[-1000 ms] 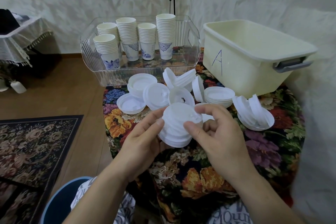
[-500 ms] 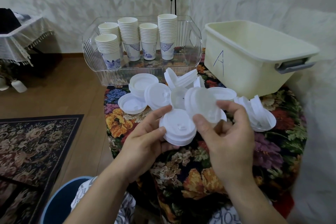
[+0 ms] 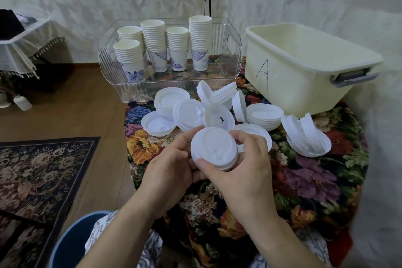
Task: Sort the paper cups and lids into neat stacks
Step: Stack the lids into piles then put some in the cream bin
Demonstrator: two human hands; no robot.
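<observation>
Lids, a small stack of white ones (image 3: 214, 148), sit between both hands above the near-left part of the desk (image 3: 315, 180), which is covered in a dark floral cloth. The left hand (image 3: 171, 169) cups the stack from below and from its left side, fingers curled up around the rim. The right hand (image 3: 245, 165) clamps it from the other side, with the thumb pressed on the near edge of the top lid and the fingers wrapped over the far edge. The top lid faces up and tilts slightly toward the camera.

Loose lids (image 3: 189, 113) lie scattered across the middle of the desk just beyond the hands: some flat, some upside down, some leaning on edge against one another. A short pile (image 3: 264, 116) rests toward the right of that scatter, and another leaning cluster (image 3: 309, 135) lies near the right edge.

At the far-left corner of the desk stands a clear ribbed tray (image 3: 130, 91) that overhangs the edge. Inside it are five upright stacks of paper cups (image 3: 200, 43), white with blue floral print on the bottom cups; the tallest is at the right of the row. At the far-right corner sits a cream plastic bin (image 3: 304, 85) with a grey handle and a hand-drawn letter A on its near wall.

A patterned rug (image 3: 39, 176) lies on the wooden floor beside the left edge of the desk.
</observation>
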